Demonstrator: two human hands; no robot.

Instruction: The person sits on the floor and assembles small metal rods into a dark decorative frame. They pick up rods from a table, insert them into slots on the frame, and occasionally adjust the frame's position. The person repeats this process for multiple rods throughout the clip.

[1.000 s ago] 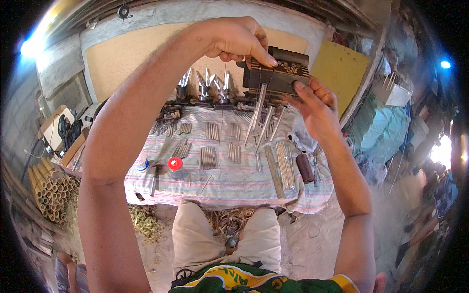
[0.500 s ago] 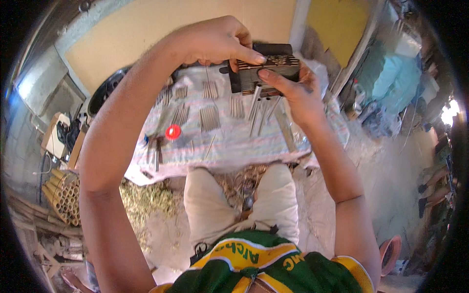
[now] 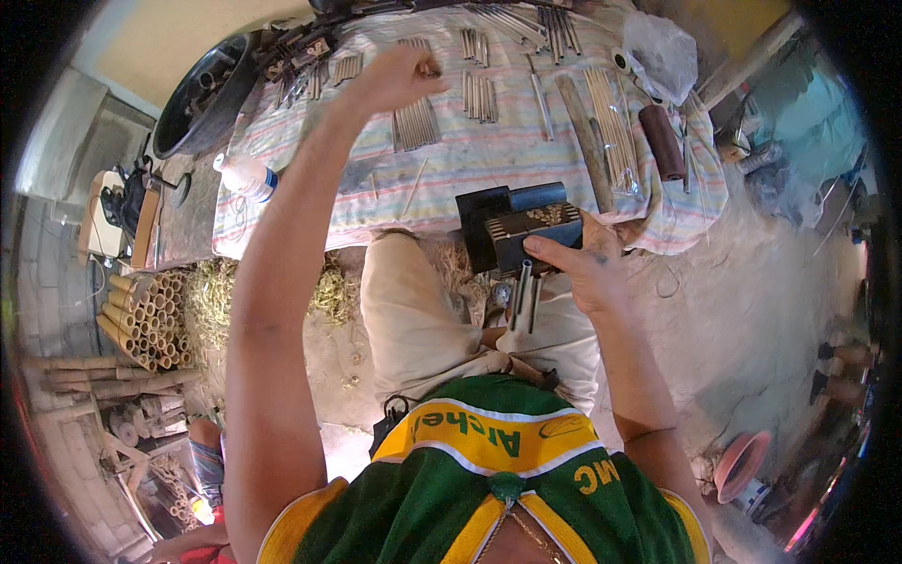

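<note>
My right hand [image 3: 587, 263] grips a black box-shaped piece [image 3: 531, 230] with pale striped edges and a pale ornament on top, held over my lap in front of the table edge. The thumb presses on its near face. Silvery tubes [image 3: 524, 296] point down below it. My left hand [image 3: 399, 77] is raised over the far part of the table with curled fingers; whatever they hold, if anything, is hidden. It covers part of the grouped thin rods [image 3: 416, 127]. Smaller bundles of rods [image 3: 479, 97] lie just right of it.
A striped cloth [image 3: 489, 155] covers the table. On its right lie a wooden strip [image 3: 583, 127], bagged rods [image 3: 611, 132] and a maroon cylinder [image 3: 661, 143]. A white bottle [image 3: 246, 177] and black basin [image 3: 202, 94] are at left. Cut bamboo tubes [image 3: 150, 320] are stacked beyond my left arm.
My left hand has left the black piece and moved out over the rods. My right hand has brought the piece down and closer to my lap. The view has shifted, showing more table.
</note>
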